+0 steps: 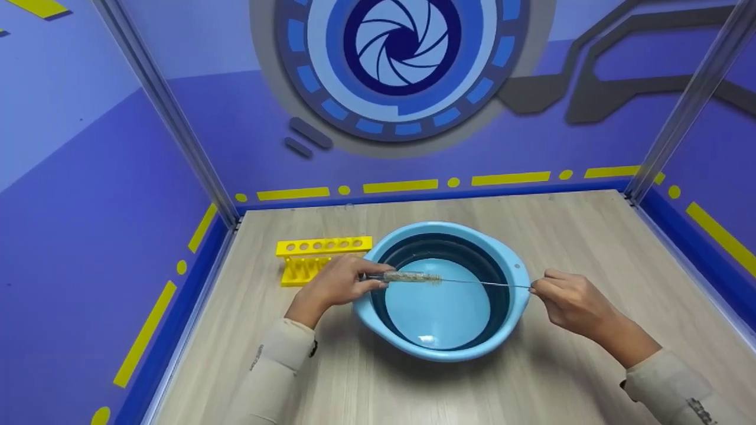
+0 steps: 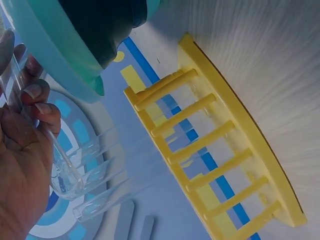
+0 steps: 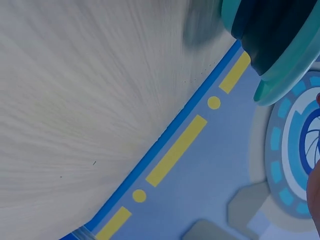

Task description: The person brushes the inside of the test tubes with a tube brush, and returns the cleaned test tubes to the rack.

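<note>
Over the basin, my left hand (image 1: 341, 280) grips a clear glass test tube (image 2: 66, 172) lying roughly level. Its rounded closed end sticks out behind the palm in the left wrist view. A test tube brush (image 1: 413, 277) with pale bristles reaches into the tube's mouth, its bristle tip sticking out toward the right. My right hand (image 1: 570, 300) pinches the far end of the brush's thin wire handle just past the basin's right rim. Below both lies a light-blue collapsible basin (image 1: 440, 355) with a dark inner wall.
Behind my left hand stands a yellow test tube rack (image 1: 323, 244) close to the basin's left side. Several clear test tubes (image 2: 102, 200) stand in it. A patterned blue-purple wall (image 1: 390, 168) borders the wooden table (image 1: 579, 236) at the back.
</note>
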`<action>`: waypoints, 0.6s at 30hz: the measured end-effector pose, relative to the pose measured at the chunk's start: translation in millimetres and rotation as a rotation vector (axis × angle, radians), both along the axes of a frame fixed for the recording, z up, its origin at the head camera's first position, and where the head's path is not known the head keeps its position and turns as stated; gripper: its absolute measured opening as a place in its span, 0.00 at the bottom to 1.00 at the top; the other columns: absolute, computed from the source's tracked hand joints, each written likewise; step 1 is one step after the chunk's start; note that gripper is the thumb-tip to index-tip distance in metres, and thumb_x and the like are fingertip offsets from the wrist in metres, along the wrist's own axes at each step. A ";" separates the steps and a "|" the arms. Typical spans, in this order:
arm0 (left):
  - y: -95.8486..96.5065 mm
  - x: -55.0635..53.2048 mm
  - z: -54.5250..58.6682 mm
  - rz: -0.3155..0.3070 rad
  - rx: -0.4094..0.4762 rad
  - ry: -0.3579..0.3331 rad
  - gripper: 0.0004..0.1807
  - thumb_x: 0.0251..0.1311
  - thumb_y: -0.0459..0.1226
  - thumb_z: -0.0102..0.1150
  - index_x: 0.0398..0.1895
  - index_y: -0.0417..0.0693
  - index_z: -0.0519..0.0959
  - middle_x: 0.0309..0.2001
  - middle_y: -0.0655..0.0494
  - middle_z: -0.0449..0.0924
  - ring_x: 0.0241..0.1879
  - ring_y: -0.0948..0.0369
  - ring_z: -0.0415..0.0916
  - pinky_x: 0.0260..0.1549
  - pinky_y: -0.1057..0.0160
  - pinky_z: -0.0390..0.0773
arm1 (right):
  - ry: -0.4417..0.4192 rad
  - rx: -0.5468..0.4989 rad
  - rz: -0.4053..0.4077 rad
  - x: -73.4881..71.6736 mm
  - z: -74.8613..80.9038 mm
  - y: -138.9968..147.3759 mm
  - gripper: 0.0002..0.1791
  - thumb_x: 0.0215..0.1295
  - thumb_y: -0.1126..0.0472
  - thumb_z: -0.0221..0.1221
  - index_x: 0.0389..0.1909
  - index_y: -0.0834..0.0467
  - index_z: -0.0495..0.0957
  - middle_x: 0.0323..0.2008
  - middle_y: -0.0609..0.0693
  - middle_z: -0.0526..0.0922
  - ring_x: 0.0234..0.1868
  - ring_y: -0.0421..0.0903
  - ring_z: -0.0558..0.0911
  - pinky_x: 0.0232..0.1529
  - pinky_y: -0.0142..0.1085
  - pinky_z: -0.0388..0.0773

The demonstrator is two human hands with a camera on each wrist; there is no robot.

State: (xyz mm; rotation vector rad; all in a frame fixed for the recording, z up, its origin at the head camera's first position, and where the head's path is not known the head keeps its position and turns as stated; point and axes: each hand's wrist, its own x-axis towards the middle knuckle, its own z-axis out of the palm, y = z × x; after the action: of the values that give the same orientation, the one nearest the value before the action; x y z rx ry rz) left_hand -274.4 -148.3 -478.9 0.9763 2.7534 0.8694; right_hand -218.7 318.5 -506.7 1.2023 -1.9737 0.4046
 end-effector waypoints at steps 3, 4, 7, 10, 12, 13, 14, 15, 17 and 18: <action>-0.9 -0.4 -2.3 0.007 0.023 -0.011 0.22 0.72 0.55 0.65 0.67 0.72 0.83 0.59 0.64 0.90 0.38 0.64 0.78 0.41 0.66 0.80 | -0.035 -0.025 0.011 0.9 0.6 5.6 0.20 0.86 0.56 0.51 0.32 0.58 0.83 0.22 0.44 0.74 0.24 0.33 0.66 0.23 0.22 0.67; -1.8 0.0 -2.7 0.013 0.026 -0.016 0.22 0.72 0.55 0.65 0.67 0.73 0.83 0.59 0.65 0.90 0.37 0.64 0.78 0.40 0.67 0.80 | -0.053 -0.032 0.013 1.1 -0.1 7.2 0.21 0.86 0.55 0.51 0.32 0.58 0.83 0.23 0.44 0.74 0.25 0.33 0.66 0.24 0.22 0.67; -3.9 1.0 -3.0 0.023 0.029 -0.016 0.21 0.72 0.56 0.64 0.66 0.75 0.82 0.59 0.66 0.90 0.38 0.64 0.78 0.41 0.68 0.80 | -0.115 -0.051 0.018 1.8 -2.0 11.9 0.19 0.85 0.56 0.52 0.32 0.57 0.82 0.23 0.43 0.74 0.26 0.32 0.67 0.25 0.22 0.67; -5.4 1.2 -2.7 0.037 0.027 -0.001 0.20 0.72 0.55 0.64 0.66 0.76 0.83 0.59 0.71 0.88 0.39 0.65 0.79 0.44 0.66 0.83 | -0.174 -0.072 0.014 3.2 -3.2 16.5 0.13 0.82 0.61 0.57 0.32 0.56 0.82 0.24 0.42 0.73 0.26 0.32 0.68 0.26 0.21 0.67; -6.7 0.8 -2.6 0.045 0.026 0.008 0.20 0.72 0.55 0.65 0.65 0.76 0.83 0.59 0.72 0.89 0.39 0.65 0.78 0.44 0.66 0.83 | -0.206 -0.084 0.012 4.7 -3.4 18.6 0.10 0.76 0.68 0.61 0.31 0.55 0.81 0.25 0.41 0.74 0.27 0.32 0.69 0.27 0.20 0.67; -7.2 0.7 -2.5 0.048 0.026 0.012 0.20 0.72 0.54 0.65 0.65 0.76 0.84 0.58 0.73 0.89 0.39 0.65 0.78 0.43 0.66 0.83 | -0.219 -0.087 0.009 5.7 -3.5 19.6 0.10 0.72 0.71 0.63 0.31 0.54 0.80 0.25 0.41 0.74 0.27 0.32 0.70 0.27 0.20 0.68; -7.8 0.3 -2.7 0.047 0.026 0.016 0.19 0.72 0.54 0.65 0.65 0.76 0.84 0.58 0.72 0.89 0.38 0.65 0.78 0.43 0.66 0.83 | -0.229 -0.086 0.006 6.8 -3.6 20.5 0.12 0.68 0.74 0.65 0.31 0.54 0.80 0.25 0.41 0.74 0.27 0.32 0.70 0.27 0.20 0.68; -8.3 0.2 -2.7 0.048 0.021 0.020 0.19 0.72 0.54 0.65 0.64 0.76 0.84 0.58 0.72 0.89 0.38 0.65 0.78 0.42 0.67 0.83 | -0.239 -0.083 0.001 7.9 -3.9 21.4 0.13 0.65 0.75 0.66 0.31 0.54 0.79 0.26 0.40 0.74 0.27 0.31 0.70 0.28 0.19 0.68; -9.9 -0.1 -2.8 0.057 0.004 0.041 0.19 0.72 0.54 0.65 0.64 0.76 0.84 0.56 0.72 0.90 0.37 0.65 0.77 0.41 0.67 0.82 | -0.252 -0.076 -0.005 9.6 -4.7 23.2 0.15 0.62 0.77 0.67 0.31 0.53 0.79 0.26 0.40 0.74 0.28 0.30 0.70 0.28 0.19 0.69; -11.0 -0.3 -3.0 0.064 -0.009 0.056 0.19 0.72 0.54 0.65 0.64 0.75 0.84 0.53 0.72 0.91 0.36 0.65 0.77 0.40 0.68 0.82 | -0.258 -0.074 -0.008 10.2 -5.3 24.3 0.15 0.62 0.77 0.68 0.31 0.53 0.79 0.27 0.39 0.73 0.28 0.30 0.70 0.29 0.19 0.69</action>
State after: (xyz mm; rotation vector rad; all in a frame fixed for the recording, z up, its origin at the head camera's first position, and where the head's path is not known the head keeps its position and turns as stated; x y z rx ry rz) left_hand -274.6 -159.3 -481.9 0.9289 2.8475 0.8513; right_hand -208.4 342.8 -512.0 1.1418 -2.1592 0.6503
